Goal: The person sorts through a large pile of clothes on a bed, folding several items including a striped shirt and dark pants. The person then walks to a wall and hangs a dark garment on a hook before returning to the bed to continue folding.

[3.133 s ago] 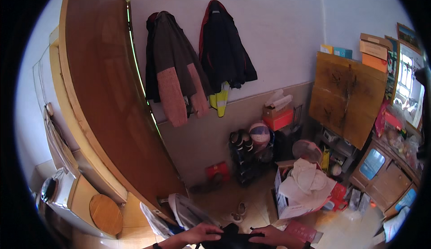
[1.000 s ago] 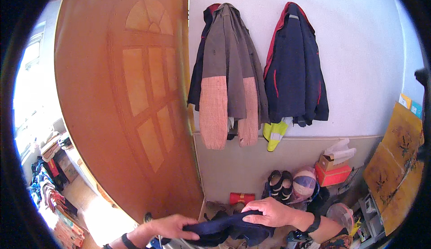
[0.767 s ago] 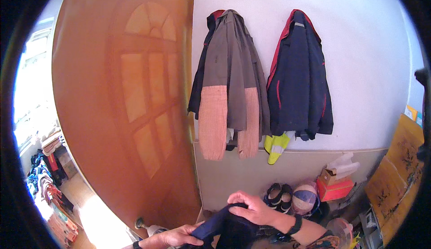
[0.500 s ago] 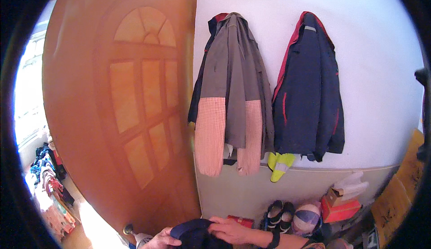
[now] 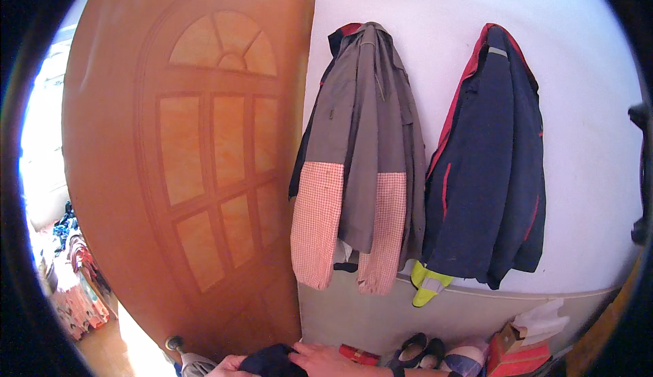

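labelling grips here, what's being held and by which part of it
Dark cloth, gripped by its left edge in the left hand and its right edge in the right hand.

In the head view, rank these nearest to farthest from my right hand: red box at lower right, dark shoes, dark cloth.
1. Dark cloth: at the right hand's fingertips, on its left.
2. Dark shoes: to its right.
3. Red box: farther right, past the shoes.

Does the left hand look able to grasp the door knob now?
Probably not without letting go: the left hand holds the dark cloth, though the door knob itself looks mostly uncovered.
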`<act>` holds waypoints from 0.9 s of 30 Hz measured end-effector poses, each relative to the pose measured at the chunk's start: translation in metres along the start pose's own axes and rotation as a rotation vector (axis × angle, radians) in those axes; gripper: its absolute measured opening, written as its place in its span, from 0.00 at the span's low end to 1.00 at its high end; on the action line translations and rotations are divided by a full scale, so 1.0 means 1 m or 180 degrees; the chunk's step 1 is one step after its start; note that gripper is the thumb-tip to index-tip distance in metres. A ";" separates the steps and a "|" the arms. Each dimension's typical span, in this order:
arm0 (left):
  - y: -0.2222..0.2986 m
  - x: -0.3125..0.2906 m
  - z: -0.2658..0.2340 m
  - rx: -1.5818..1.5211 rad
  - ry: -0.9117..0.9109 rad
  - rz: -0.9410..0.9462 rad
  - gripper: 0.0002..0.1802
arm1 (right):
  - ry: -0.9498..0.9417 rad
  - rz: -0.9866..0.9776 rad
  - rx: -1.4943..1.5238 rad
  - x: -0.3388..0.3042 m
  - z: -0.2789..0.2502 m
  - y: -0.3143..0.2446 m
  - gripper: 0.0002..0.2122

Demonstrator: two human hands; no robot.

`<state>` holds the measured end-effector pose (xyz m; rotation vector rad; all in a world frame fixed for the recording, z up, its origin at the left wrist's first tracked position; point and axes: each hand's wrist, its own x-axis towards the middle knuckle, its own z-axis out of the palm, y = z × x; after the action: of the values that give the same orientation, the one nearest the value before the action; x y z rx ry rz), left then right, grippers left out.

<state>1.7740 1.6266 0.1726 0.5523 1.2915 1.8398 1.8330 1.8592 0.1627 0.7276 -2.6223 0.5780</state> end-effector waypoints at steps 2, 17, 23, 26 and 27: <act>0.001 0.001 0.001 0.0347 -0.0050 0.0082 0.23 | 0.0262 -0.0252 -0.0034 0.006 -0.003 -0.002 0.31; -0.003 -0.019 -0.094 0.1651 -0.0128 0.0104 0.15 | -0.1010 0.1360 0.3133 0.042 0.023 -0.023 0.30; -0.033 -0.096 -0.168 0.1008 0.0831 0.0575 0.14 | -0.0825 0.0901 -0.1357 0.085 -0.047 -0.034 0.21; -0.062 -0.143 -0.213 0.0804 0.1360 0.0692 0.14 | -0.0409 0.0332 -0.2672 0.113 -0.083 -0.029 0.12; -0.073 -0.158 -0.224 0.0817 0.1609 0.0730 0.13 | -0.0068 0.0781 -0.2335 0.122 -0.096 -0.029 0.11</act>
<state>1.7295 1.3832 0.0345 0.3907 1.8843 2.0997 1.7731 1.8321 0.3058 0.1810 -2.6628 -0.3413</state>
